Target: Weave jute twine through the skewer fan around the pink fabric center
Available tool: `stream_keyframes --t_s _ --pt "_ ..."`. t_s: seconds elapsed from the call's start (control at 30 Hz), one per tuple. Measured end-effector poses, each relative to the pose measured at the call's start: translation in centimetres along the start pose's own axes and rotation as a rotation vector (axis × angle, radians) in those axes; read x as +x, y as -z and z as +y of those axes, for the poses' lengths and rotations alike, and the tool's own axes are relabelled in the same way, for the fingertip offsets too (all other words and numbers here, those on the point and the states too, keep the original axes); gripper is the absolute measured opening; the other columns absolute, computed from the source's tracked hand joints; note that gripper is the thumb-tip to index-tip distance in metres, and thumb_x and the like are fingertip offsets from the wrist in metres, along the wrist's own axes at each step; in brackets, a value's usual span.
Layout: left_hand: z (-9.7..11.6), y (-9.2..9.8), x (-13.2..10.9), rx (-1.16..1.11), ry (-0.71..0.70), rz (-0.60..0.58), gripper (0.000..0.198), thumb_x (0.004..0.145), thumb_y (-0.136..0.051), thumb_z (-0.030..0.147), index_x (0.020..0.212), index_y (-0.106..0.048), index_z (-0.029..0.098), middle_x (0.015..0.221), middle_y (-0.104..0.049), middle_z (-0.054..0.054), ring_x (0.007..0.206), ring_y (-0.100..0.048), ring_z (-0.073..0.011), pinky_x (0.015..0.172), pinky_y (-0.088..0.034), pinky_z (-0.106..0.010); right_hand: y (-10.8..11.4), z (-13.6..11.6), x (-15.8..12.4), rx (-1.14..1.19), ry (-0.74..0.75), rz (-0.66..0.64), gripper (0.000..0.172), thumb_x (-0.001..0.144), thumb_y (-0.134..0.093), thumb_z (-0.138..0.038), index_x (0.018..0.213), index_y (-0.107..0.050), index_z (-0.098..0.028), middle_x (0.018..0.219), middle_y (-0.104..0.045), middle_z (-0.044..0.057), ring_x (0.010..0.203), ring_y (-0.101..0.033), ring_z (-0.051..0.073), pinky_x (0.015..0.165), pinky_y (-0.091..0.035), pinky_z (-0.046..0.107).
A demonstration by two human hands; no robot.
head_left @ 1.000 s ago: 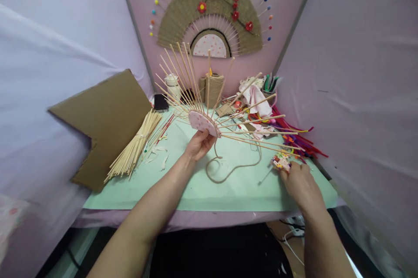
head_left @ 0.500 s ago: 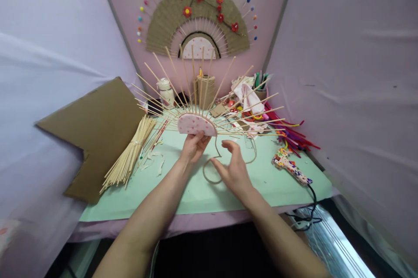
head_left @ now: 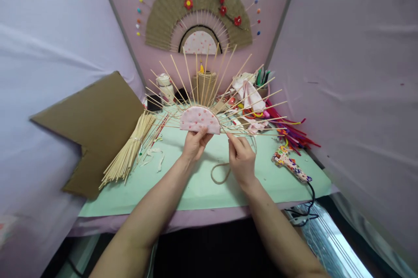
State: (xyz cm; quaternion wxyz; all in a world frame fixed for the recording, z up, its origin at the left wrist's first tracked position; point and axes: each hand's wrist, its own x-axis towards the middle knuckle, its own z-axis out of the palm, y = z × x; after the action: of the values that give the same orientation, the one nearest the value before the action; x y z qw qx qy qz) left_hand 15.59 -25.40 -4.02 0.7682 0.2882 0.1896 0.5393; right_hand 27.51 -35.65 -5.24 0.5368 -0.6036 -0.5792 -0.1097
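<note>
My left hand (head_left: 196, 144) pinches the lower edge of a half-round fan base (head_left: 200, 120) covered in pink dotted cloth, thumb in front. Thin wooden sticks (head_left: 189, 78) spread out from its curved edge like rays. Just right of the base, my right hand (head_left: 241, 156) is closed, thumb and forefinger pinching a brown twine (head_left: 220, 182) close to the base's lower right corner. A loop of that twine hangs below, beside the right hand. The fingers behind the base are partly hidden.
A tied bundle of sticks (head_left: 129, 151) and brown cardboard (head_left: 94, 125) lie left. A glue gun (head_left: 290, 164) and fuzzy pipe cleaners (head_left: 290, 132) are at right. Behind stand a twine spool (head_left: 212, 84) and a white bottle (head_left: 165, 88). A finished fan (head_left: 209, 1) hangs on the back wall.
My right hand has gone from open fingers to a pinch on the twine, moving up beside the base. The fan base has turned slightly, and the twine loop has shifted right.
</note>
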Motion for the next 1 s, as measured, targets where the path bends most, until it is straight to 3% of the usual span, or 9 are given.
stream_keyframes --t_s 0.37,0.77,0.83,0.93,1.0 --pt "-0.5 -0.5 -0.2 -0.012 0.004 0.058 0.025 0.068 -0.079 0.010 0.086 -0.063 0.016 0.082 -0.073 0.001 0.077 -0.070 -0.0105 0.090 -0.054 -0.029 -1.1 -0.2 -0.1 0.093 -0.042 -0.058 0.031 0.096 -0.043 -0.024 0.116 -0.068 -0.023 0.083 -0.061 0.004 0.075 -0.059 0.014 0.071 -0.050 0.027" --pt "-1.1 -0.3 -0.2 -0.050 0.027 0.123 0.032 0.070 -0.076 0.009 0.097 -0.063 0.020 0.087 -0.074 0.002 0.083 -0.070 -0.0103 0.093 -0.053 -0.028 -2.1 -0.1 -0.5 0.515 -0.325 -0.067 0.025 0.090 -0.054 -0.032 0.105 -0.070 -0.019 0.079 -0.062 0.002 0.064 -0.057 0.012 0.057 -0.048 0.026" --pt "-1.0 -0.4 -0.3 -0.051 0.033 0.131 0.030 0.070 -0.077 0.009 0.095 -0.063 0.019 0.084 -0.073 0.002 0.081 -0.071 -0.0101 0.092 -0.054 -0.027 -2.1 -0.1 -0.6 0.501 -0.297 -0.125 0.024 0.091 -0.053 -0.031 0.101 -0.071 -0.019 0.081 -0.065 0.003 0.068 -0.060 0.013 0.059 -0.049 0.027" --pt "-0.8 -0.4 -0.2 -0.062 0.036 0.147 0.024 0.071 -0.076 0.008 0.090 -0.064 0.018 0.081 -0.073 0.002 0.078 -0.070 -0.0094 0.091 -0.054 -0.025 -1.9 -0.1 -1.0 0.326 -0.119 -0.224 0.017 0.088 -0.057 -0.030 0.084 -0.070 -0.020 0.086 -0.069 0.005 0.082 -0.062 0.017 0.074 -0.050 0.032" --pt "-0.7 -0.4 0.0 -0.079 0.040 0.154 0.022 0.072 -0.074 0.007 0.089 -0.064 0.017 0.081 -0.073 0.002 0.077 -0.070 -0.0088 0.090 -0.055 -0.024 -1.5 -0.2 -1.2 0.155 -0.029 -0.160 0.018 0.086 -0.061 -0.030 0.072 -0.066 -0.020 0.082 -0.069 0.005 0.083 -0.061 0.019 0.081 -0.047 0.037"
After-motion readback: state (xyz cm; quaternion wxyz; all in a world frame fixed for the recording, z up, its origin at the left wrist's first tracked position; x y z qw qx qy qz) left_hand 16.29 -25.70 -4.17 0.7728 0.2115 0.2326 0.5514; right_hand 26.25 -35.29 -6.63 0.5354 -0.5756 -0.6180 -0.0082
